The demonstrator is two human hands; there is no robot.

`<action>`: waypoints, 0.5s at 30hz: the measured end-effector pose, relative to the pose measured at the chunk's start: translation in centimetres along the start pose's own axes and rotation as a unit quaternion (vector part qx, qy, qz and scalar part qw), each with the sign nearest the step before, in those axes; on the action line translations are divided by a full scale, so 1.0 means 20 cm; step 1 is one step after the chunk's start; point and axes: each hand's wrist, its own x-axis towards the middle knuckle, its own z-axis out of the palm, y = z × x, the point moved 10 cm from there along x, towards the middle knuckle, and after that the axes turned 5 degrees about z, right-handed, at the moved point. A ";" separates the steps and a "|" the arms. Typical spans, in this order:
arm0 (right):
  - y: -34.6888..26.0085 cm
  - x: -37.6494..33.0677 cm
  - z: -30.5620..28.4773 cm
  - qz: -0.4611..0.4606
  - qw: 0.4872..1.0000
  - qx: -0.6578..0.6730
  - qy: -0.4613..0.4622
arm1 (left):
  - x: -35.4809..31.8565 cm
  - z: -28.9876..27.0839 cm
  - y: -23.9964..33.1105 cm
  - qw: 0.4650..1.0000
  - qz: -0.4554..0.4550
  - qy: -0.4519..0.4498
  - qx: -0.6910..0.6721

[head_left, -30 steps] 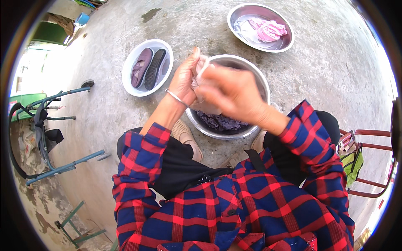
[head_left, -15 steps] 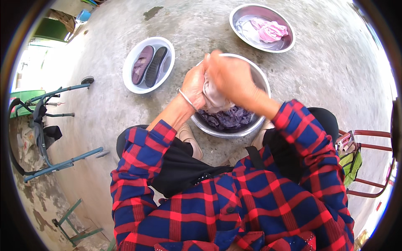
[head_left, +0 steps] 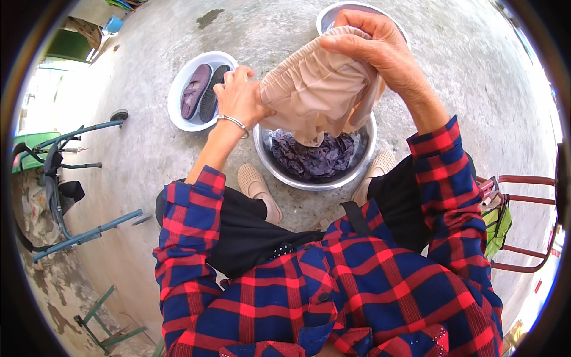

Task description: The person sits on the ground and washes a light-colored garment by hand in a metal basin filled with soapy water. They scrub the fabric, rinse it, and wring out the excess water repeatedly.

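Observation:
Between my two hands a beige pair of elastic-waisted underpants point(head_left: 324, 86) is stretched by its gathered waistband, its lower part hanging over a metal basin point(head_left: 262, 156). My left hand point(head_left: 239, 98), with a bracelet at the wrist, pinches the left end of the band. At the upper right, my right hand point(head_left: 380, 50) grips the other end, thumb along the band. Dark purple wet cloth point(head_left: 312, 157) lies crumpled in the basin, partly hidden by the underpants.
A white basin point(head_left: 172, 113) at the left holds a pair of purple shoes point(head_left: 196, 89). Another metal basin point(head_left: 324, 18) stands behind my right hand. A blue walker frame point(head_left: 89, 235) is at far left, a red metal chair point(head_left: 526, 205) at right. My feet flank the near basin.
The bunched beige underpants have been spread open. My hands have moved apart, the right one up and to the right, the left one leftward. The purple cloth shows more fully.

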 end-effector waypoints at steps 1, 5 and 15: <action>-0.01 -0.01 -0.02 0.000 1.000 -0.025 0.009 | -0.01 0.07 -0.12 0.980 -0.072 -0.046 -0.179; 0.07 0.01 -0.10 -0.007 0.960 -0.278 0.041 | -0.08 0.26 -0.21 0.614 -0.243 -0.109 -0.743; 0.12 0.06 0.04 -0.048 0.987 0.142 0.064 | 0.18 -0.48 0.13 0.543 0.122 0.103 -0.824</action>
